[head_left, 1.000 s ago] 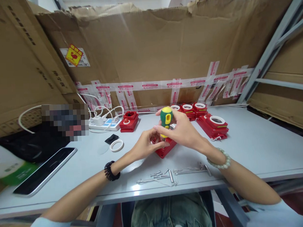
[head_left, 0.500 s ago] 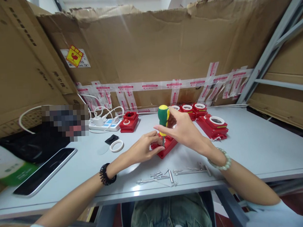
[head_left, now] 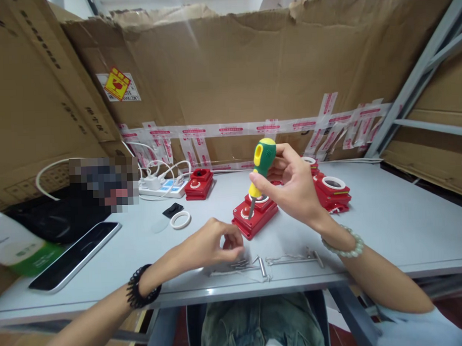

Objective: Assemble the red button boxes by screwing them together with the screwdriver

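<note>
My right hand point(head_left: 292, 183) is closed round the green and yellow handle of a screwdriver point(head_left: 265, 156). The tool leans, and its metal shaft points down over the front end of a red box point(head_left: 257, 222) with a red round button and a white ring on top. Whether the tip touches the box is unclear. Left of the box's near corner, my left hand point(head_left: 211, 247) hovers with loosely curled fingers, the thumb a little apart; nothing shows in it. Just beyond its fingertips lie several small screws point(head_left: 242, 264), partly hidden by the hand.
Metal rods with cord point(head_left: 289, 260) and a short metal pin point(head_left: 262, 267) lie near the front edge. Another red box point(head_left: 198, 184), a power strip point(head_left: 163, 187), a white ring point(head_left: 180, 220) and a phone point(head_left: 77, 256) are at left. More red boxes point(head_left: 332, 192) stand right.
My left hand has let go of the red box and moved down and toward the screws. My right hand has shifted up and right, tilting the screwdriver.
</note>
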Action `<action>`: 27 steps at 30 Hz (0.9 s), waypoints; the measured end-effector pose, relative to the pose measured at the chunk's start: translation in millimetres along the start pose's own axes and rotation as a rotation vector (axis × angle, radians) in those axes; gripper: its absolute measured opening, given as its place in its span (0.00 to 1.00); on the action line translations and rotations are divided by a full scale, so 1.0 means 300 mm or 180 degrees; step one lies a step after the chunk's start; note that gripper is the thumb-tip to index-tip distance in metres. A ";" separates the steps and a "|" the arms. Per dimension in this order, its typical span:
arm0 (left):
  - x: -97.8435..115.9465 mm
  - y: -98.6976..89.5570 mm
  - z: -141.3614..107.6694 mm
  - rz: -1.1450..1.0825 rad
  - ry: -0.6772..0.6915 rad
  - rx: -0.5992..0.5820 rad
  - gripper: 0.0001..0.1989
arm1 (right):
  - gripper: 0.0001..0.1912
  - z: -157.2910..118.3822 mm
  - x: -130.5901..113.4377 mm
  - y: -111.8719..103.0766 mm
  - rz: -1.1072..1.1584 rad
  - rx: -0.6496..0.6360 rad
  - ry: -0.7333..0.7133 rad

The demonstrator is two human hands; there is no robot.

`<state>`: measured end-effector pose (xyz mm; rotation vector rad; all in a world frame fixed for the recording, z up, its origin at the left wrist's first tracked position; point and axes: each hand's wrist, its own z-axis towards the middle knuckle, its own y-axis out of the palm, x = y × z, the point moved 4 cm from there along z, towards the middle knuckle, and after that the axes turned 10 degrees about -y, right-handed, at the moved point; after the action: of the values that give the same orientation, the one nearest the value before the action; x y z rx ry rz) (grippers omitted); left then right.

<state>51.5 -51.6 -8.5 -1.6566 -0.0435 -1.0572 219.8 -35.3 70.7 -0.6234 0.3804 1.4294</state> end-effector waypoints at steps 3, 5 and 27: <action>-0.026 0.040 -0.026 0.0148 -0.0123 -0.0308 0.05 | 0.20 -0.003 0.009 0.010 -0.0032 -0.0088 0.0013; -0.032 0.052 -0.033 0.0190 -0.0100 -0.0355 0.06 | 0.20 -0.005 0.012 0.014 -0.0060 -0.0114 0.0007; -0.101 -0.004 0.140 -0.0179 -0.0084 0.0442 0.28 | 0.21 0.031 0.122 0.119 -0.0752 -0.0618 -0.0213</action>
<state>58.2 -3.6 -26.6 -1.5512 -0.1778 -1.0510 188.1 0.4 50.2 -0.7496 0.1106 1.2648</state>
